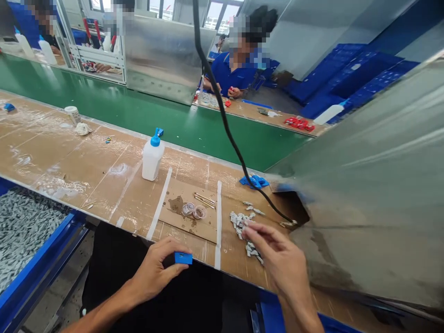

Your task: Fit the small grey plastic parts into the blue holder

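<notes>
At the brown bench point(90, 171), the left hand point(155, 268) pinches a blue block point(183, 259); right hand point(282, 259), grip unclear.

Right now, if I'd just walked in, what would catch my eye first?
Probably the black cable, slanting down across the middle of the view. Lower down, the left hand pinches a small blue block near bottom centre, while the right hand hovers at a pile of grey pieces to the right. Farther back, a broad green strip crosses the view behind the blue-capped bottle.
</notes>
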Demonstrator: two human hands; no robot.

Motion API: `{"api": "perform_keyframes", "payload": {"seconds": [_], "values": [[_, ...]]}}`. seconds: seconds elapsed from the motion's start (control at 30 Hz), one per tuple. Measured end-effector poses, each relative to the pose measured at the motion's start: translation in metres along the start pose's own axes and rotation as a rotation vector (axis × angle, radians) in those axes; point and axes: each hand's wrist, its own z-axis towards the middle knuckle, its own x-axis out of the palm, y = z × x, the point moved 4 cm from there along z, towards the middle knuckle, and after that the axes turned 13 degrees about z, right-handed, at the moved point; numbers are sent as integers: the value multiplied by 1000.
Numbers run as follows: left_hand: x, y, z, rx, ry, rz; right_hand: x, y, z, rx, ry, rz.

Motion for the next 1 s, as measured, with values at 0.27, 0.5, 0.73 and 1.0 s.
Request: {"api": "perform_keyframes", "payload": {"seconds": [0.27,0.5,0.73,1.0], "values": [[6,-1,8,-33,-12,-1,43,-17,-75,306,31,352],[9,12,0,-253,9,-317,58,-26,-91,394,72,415],[11,17,-2,-278,69,-563,66,-22,-87,340,79,461],[14,10,-5,-245,171,-817,55,-37,-85,237,-30,377]]}}
